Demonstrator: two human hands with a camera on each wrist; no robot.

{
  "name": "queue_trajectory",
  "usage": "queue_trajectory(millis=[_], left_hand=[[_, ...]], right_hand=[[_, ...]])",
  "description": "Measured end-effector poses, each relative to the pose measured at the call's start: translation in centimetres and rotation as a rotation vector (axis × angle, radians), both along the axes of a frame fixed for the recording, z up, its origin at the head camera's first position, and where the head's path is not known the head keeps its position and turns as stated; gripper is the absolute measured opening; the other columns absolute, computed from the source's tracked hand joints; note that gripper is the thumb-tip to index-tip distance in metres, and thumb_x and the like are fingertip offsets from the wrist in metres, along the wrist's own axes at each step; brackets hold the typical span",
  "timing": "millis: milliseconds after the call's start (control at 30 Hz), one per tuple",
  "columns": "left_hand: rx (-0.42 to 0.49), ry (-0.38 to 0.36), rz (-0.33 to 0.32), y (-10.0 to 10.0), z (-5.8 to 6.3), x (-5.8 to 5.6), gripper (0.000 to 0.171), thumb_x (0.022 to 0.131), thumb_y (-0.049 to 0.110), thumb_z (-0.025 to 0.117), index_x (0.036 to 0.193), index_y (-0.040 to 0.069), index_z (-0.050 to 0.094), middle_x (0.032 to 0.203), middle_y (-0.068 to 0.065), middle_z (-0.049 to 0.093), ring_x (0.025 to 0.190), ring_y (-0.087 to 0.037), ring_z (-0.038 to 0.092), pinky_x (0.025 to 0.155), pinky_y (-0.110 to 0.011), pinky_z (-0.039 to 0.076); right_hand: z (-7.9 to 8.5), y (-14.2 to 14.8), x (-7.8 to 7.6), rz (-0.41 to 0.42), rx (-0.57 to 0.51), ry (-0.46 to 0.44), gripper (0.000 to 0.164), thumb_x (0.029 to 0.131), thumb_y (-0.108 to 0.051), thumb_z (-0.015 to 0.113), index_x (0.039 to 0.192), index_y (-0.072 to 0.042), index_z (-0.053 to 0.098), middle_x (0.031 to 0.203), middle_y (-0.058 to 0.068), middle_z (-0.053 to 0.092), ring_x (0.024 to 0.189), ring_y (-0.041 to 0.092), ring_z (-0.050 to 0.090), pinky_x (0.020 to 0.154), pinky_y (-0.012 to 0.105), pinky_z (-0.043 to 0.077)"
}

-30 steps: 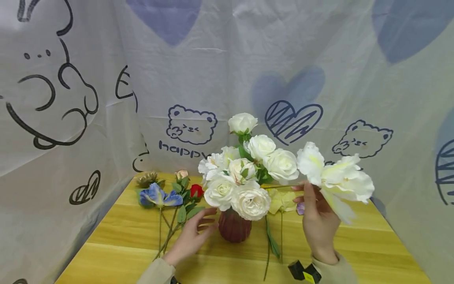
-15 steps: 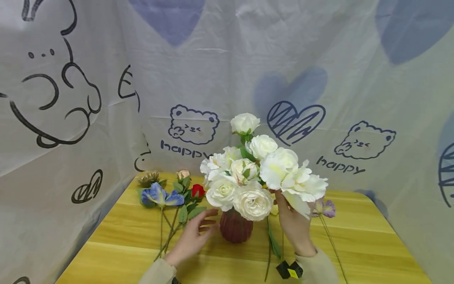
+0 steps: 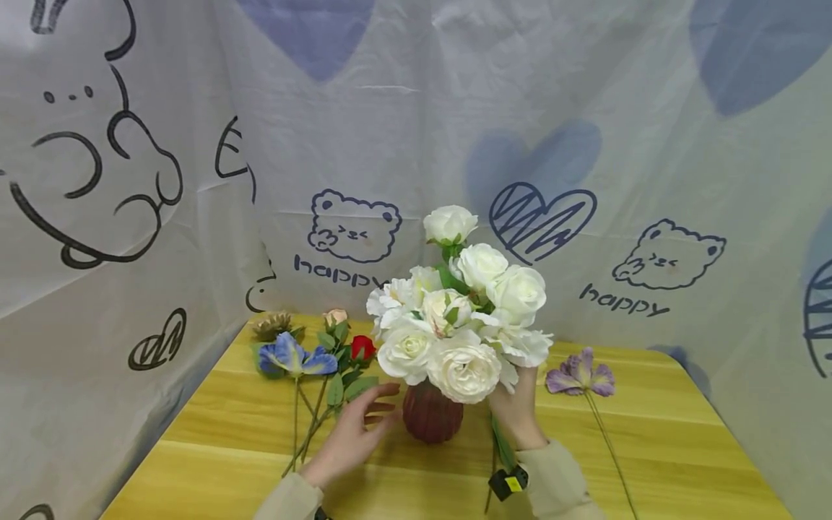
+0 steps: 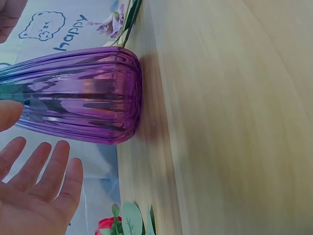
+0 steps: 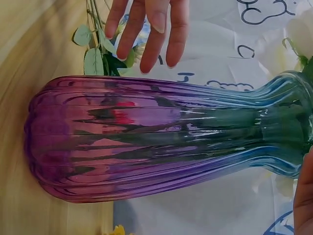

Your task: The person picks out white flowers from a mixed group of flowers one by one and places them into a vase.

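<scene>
A ribbed glass vase (image 5: 146, 142), purple at its base and blue-green at its neck, stands upright on the table, full of white artificial flowers (image 3: 464, 368) with stems inside. My left hand (image 3: 356, 432) is beside the vase's left, fingers apart and relaxed, holding nothing; the left wrist view shows its spread fingers (image 4: 41, 171). At the right of the bouquet, my right hand (image 3: 516, 412) holds a white iris (image 3: 516, 339) low under its bloom, its fingertips hidden by petals. In the right wrist view part of that hand (image 5: 304, 196) shows right at the vase's rim.
Left of the vase lie a blue iris (image 3: 292, 357), a red rose (image 3: 362, 349), a peach rose (image 3: 335, 318) and a brownish flower (image 3: 271, 327). A purple iris (image 3: 583, 374) lies at the right. A printed cloth (image 3: 416, 144) hangs behind the wooden table (image 3: 676, 433).
My right hand has carried the white iris leftward and down into the bouquet, its bloom now among the others. The purple iris at the right has come into view. The left hand stays put.
</scene>
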State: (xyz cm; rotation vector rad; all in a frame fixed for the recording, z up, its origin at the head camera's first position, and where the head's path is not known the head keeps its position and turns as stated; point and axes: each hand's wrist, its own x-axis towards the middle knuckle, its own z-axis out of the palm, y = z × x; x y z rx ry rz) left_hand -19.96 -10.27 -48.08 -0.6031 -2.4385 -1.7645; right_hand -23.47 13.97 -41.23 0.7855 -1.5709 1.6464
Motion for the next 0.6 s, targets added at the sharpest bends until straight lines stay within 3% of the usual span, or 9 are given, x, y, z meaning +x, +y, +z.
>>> queue_trajectory(millis=[33,133,367,600], left_hand=[[-0.003,0.004,-0.001,0.0,0.0,0.0,0.044,0.097,0.010,0.064,0.138,-0.004,0.053,0.141,-0.026,0.056,0.118,-0.046,0.063,0.099,-0.052,0.055],[-0.029,0.008,0.009,-0.3,0.0,0.1,0.045,0.097,0.009,0.064,0.138,-0.002,0.053,0.142,-0.024,0.056,0.118,-0.045,0.063,0.099,-0.055,0.054],[-0.165,0.018,0.060,-1.5,-0.5,0.4,0.046,0.097,0.014,0.066,0.140,0.005,0.054,0.142,-0.016,0.059,0.116,-0.037,0.065,0.096,-0.053,0.056],[-0.241,-0.040,0.027,-3.3,-0.8,0.6,0.049,0.098,0.020,0.065,0.144,0.010,0.051,0.139,-0.019,0.060,0.116,-0.038,0.064,0.096,-0.054,0.056]], right_hand=[[-0.1,0.0,0.0,-0.098,0.043,-0.007,0.045,0.077,0.022,0.060,0.117,0.001,0.061,0.115,-0.024,0.063,0.109,-0.006,0.059,0.096,0.011,0.048],[-0.4,0.2,0.2,-0.191,0.071,-0.083,0.034,0.075,0.024,0.056,0.109,0.015,0.058,0.107,-0.027,0.063,0.103,-0.008,0.058,0.090,0.009,0.048],[-1.4,1.9,0.8,-0.166,0.076,-0.315,0.035,0.078,0.024,0.060,0.113,0.019,0.062,0.101,-0.023,0.069,0.094,-0.007,0.066,0.069,0.015,0.059],[-3.3,4.5,1.5,-0.230,0.264,-0.473,0.019,0.086,0.012,0.066,0.105,0.009,0.070,0.084,0.014,0.071,0.071,-0.005,0.061,0.053,0.020,0.057]])
